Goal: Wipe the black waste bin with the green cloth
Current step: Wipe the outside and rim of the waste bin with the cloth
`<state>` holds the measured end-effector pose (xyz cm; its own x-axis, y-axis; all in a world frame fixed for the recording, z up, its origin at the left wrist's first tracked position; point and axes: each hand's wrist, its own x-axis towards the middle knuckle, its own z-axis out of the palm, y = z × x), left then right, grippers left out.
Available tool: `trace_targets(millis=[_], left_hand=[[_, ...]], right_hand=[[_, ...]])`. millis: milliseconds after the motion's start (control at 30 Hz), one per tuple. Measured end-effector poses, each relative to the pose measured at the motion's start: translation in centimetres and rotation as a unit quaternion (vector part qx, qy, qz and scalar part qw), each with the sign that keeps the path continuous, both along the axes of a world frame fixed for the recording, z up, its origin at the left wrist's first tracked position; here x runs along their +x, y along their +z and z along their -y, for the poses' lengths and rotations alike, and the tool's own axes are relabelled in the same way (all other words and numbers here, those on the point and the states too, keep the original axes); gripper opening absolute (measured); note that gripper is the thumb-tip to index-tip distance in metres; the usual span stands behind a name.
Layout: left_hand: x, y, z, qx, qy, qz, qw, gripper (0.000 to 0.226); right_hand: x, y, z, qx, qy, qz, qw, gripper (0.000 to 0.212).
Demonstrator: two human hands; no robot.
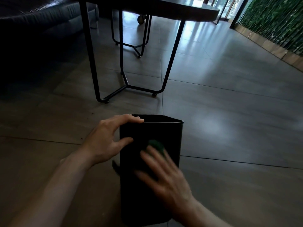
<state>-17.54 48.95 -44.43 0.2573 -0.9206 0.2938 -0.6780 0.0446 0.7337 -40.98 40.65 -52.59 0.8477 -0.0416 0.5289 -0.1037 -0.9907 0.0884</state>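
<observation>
here left hand (pixel 105 140) grips black bin (pixel 131 194) rim; right hand (pixel 165 174) presses green cloth (pixel 155 144), fingers flat.

Right hand (pixel 165 174) smeared by motion blur; finger outlines unclear, grip on green cloth (pixel 155 145) cannot be told. Cloth mostly hidden under those fingers, only a dark green patch showing. Black waste bin (pixel 147 194) base cut off by bottom edge. Both forearms run out of frame. Sofa (pixel 37 15) lost in shadow upper left
</observation>
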Motion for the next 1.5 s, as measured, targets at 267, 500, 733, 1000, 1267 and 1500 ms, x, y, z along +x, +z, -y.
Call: trace_targets(millis=[267, 500, 733, 1000, 1267, 1500], left_hand=[[-0.1, 0.3, -0.1, 0.003, -0.008, -0.007, 1.0, 0.061], [-0.3, 0.3, 0.0, 0.007, 0.004, -0.013, 1.0, 0.061], [-0.5, 0.3, 0.2, 0.006, 0.003, -0.014, 1.0, 0.062], [-0.4, 0.4, 0.0, 0.009, -0.002, -0.025, 1.0, 0.062], [0.1, 0.7, -0.6, 0.013, 0.011, -0.057, 0.998, 0.058], [0.6, 1.0, -1.1, 0.022, -0.006, -0.048, 0.999, 0.061]], right_hand=[[-4.8, -1.1, 1.3, -0.085, 0.057, -0.104, 0.989, 0.029], [-1.5, 2.3, 2.4, 0.058, -0.08, 0.011, 0.995, 0.033], [-5.3, -4.5, -2.0, -0.071, 0.034, -0.127, 0.989, 0.023], [-8.0, -5.0, -0.9, -0.152, 0.021, -0.15, 0.977, 0.032], [-7.5, 1.1, 3.5, 0.209, -0.24, 0.063, 0.946, 0.037], [-7.4, 7.3, 8.5, 0.469, -0.336, 0.203, 0.791, 0.03]])
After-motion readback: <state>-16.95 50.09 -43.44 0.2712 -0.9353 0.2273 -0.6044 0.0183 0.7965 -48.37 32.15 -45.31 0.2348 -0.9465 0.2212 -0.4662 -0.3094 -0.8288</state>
